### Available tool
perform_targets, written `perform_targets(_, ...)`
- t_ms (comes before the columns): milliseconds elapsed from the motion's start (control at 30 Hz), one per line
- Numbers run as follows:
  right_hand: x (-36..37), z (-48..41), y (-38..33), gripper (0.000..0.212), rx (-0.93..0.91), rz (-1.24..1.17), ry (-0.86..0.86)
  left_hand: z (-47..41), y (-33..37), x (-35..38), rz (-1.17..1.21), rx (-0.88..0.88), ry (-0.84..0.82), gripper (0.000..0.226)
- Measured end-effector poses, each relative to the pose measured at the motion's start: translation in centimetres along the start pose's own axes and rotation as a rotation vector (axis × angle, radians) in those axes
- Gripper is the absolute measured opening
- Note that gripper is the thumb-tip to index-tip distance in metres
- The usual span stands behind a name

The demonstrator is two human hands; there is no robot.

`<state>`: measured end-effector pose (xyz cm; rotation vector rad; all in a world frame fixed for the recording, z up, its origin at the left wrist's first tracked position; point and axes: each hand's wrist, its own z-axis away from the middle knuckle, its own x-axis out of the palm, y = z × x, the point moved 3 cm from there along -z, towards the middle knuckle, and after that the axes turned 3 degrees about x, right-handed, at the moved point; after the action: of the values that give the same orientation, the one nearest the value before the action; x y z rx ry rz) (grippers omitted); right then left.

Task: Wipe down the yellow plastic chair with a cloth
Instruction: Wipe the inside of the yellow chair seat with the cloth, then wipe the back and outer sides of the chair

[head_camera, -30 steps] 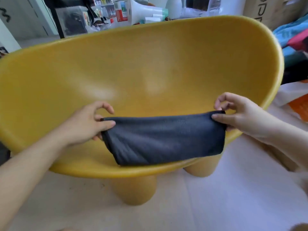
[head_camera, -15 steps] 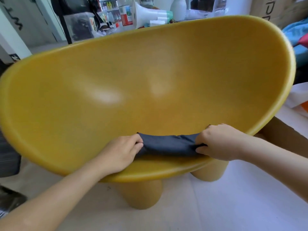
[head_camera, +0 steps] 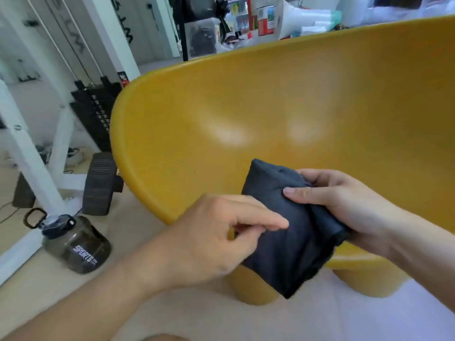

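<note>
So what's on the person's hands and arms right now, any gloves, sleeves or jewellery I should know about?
Nothing is worn. The left hand and right hand are both bare, with no gloves, and no rings or watch show. Both forearms are bare as far as the frame edges, with no sleeve in view. Fingernails look short and unpainted.

The cloth (head_camera: 290, 232) is sitting folded between both hands, in front of the chair (head_camera: 295, 114) and over its front rim. The right hand (head_camera: 344, 205) is gripping its right side; the left hand (head_camera: 221, 232) is touching its left edge. A bottle (head_camera: 76, 244) is standing on the floor (head_camera: 128, 232), left of the chair, near a weight machine (head_camera: 96, 124) behind it.
</note>
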<state>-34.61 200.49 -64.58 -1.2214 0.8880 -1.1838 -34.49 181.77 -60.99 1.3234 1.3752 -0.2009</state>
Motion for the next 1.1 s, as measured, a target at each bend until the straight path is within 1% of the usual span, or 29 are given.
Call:
perform_targets(67, 1.3, -0.6, -0.9, 0.014, -0.018, 0.089, -0.005, 2.0, -2.8, -4.1, -0.275, 0.018, 0.064, 0.023)
perform_targets(133, 3.0, -0.9, -1.9, 0.015, -0.053, 0.191, -0.02, 3.6, -6.2, -8.1, -0.488, -0.012, 0.048, 0.029)
perform_targets(167, 3.9, -1.1, -2.3, 0.019, -0.09, 0.3, -0.002, 4.2, -7.9, -9.9, -0.542, -0.031, 0.044, 0.035)
perform_targets(233, 5.9, -1.5, -2.8, 0.038, -0.209, 0.626, 0.071, 4.6, -10.9, -13.3, -0.581, -0.041, 0.058, 0.044)
perform_targets(300, 8.0, -2.4, -3.0, 0.049, -0.263, 0.922, 0.134, 3.6, -13.0, -15.8, -0.561, -0.033, 0.046, 0.046)
perform_targets(333, 9.4, -2.9, -3.1, 0.047, -0.273, 1.008, 0.143, 2.8, -13.8, -16.8, -0.564, -0.013, 0.022, 0.046)
perform_targets(367, 10.8, -3.4, -3.3, 0.041, -0.284, 1.058, 0.138, 1.8, -14.5, -17.6, -0.579, 0.018, -0.011, 0.048)
perform_targets(433, 14.2, -4.5, -3.9, 0.02, -0.195, 1.157, 0.12, -0.3, -15.8, -18.7, -0.61, 0.098, -0.086, 0.052)
perform_targets(467, 15.8, -5.2, -4.2, 0.031, -0.138, 1.265, 0.119, -1.4, -16.4, -19.1, -0.618, 0.13, -0.124, 0.052)
perform_targets(500, 17.4, -6.1, -4.2, 0.052, -0.102, 1.412, 0.118, -2.6, -17.1, -19.5, -0.619, 0.154, -0.156, 0.048)
perform_targets(533, 19.0, -7.0, -4.4, 0.067, -0.023, 1.546, 0.121, -3.8, -17.7, -20.2, -0.611, 0.163, -0.184, 0.044)
perform_targets(567, 20.5, -8.0, -4.7, 0.075, 0.061, 1.631, 0.13, -5.0, -18.3, -20.9, -0.605, 0.161, -0.21, 0.042)
perform_targets(633, 22.4, -9.9, -4.9, 0.074, 0.223, 1.687, 0.189, -7.3, -19.7, -22.5, -0.637, 0.131, -0.278, 0.039)
perform_targets(667, 23.1, -11.0, -4.9, 0.071, 0.252, 1.7, 0.204, -8.3, -20.3, -23.1, -0.67, 0.108, -0.321, 0.038)
perform_targets(700, 23.5, -11.8, -5.0, 0.067, 0.256, 1.72, 0.23, -9.0, -20.9, -23.5, -0.702, 0.089, -0.359, 0.039)
perform_targets(767, 23.8, -12.8, -4.9, 0.05, 0.251, 1.728, 0.315, -9.8, -21.7, -23.7, -0.74, 0.082, -0.406, 0.045)
perform_targets(833, 24.0, -13.2, -4.3, 0.035, 0.253, 1.734, 0.364, -9.9, -22.1, -23.5, -0.759, 0.105, -0.411, 0.053)
perform_targets(867, 24.0, -13.3, -3.9, 0.032, 0.247, 1.742, 0.39, -9.8, -22.2, -23.5, -0.745, 0.112, -0.404, 0.055)
perform_targets(1000, 24.0, -12.1, -3.1, 0.032, 0.218, 1.803, 0.436, -8.9, -21.3, -23.7, -0.66, 0.123, -0.397, 0.058)
perform_targets(1100, 23.3, -8.4, -2.6, 0.033, 0.162, 1.813, 0.458, -6.6, -18.7, -23.0, -0.624, 0.133, -0.484, 0.076)
